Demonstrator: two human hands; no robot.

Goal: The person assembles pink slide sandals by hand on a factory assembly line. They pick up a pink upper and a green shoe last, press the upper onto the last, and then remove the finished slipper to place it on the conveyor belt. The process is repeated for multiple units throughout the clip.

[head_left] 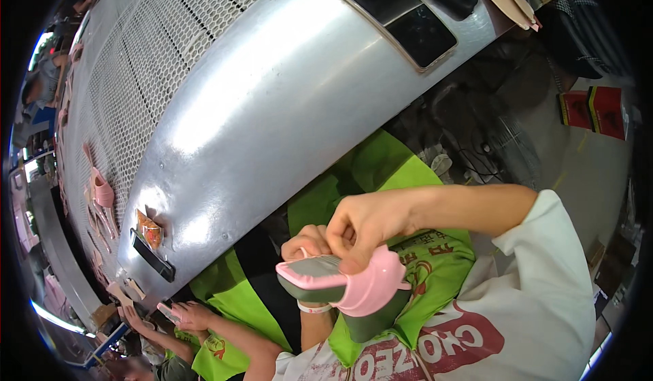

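Pink shoe (373, 284) gripped by curled left fingers (304, 242); right fingers (354, 261) pinched at its edge, wrist bent.

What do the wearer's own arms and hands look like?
The left hand and right hand wear no gloves. A pale wristband with small marks circles the left wrist. The right arm has a loose, short white sleeve, leaving the forearm bare.
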